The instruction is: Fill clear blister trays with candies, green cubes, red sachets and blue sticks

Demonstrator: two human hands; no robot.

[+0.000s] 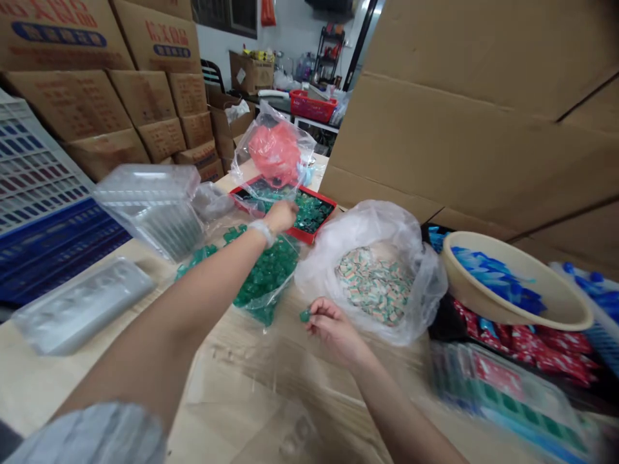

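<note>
My left hand (pixel 283 216) reaches over the near edge of a red-rimmed tray (pixel 304 237) that holds small green pieces; its fingers are bent, and what they may hold is hidden. Between the thumb and fingers of my right hand (pixel 333 327) is a green piece (pixel 305 316). That hand is above the wooden table, left of a white plastic bag (pixel 309 274) with many small printed pieces (pixel 374 283) inside. A clear bag of green pieces (pixel 268 274) lies partly beneath my left forearm.
Clear plastic trays (pixel 82 303) are at the left, beside a blue crate (pixel 53 251). A beige basin (pixel 512 316) with blue packets and a packed clear box (pixel 512 386) stand at the right. A pink bag (pixel 275 151) is behind the red-rimmed tray. Cardboard (pixel 459 129) rises at the back right.
</note>
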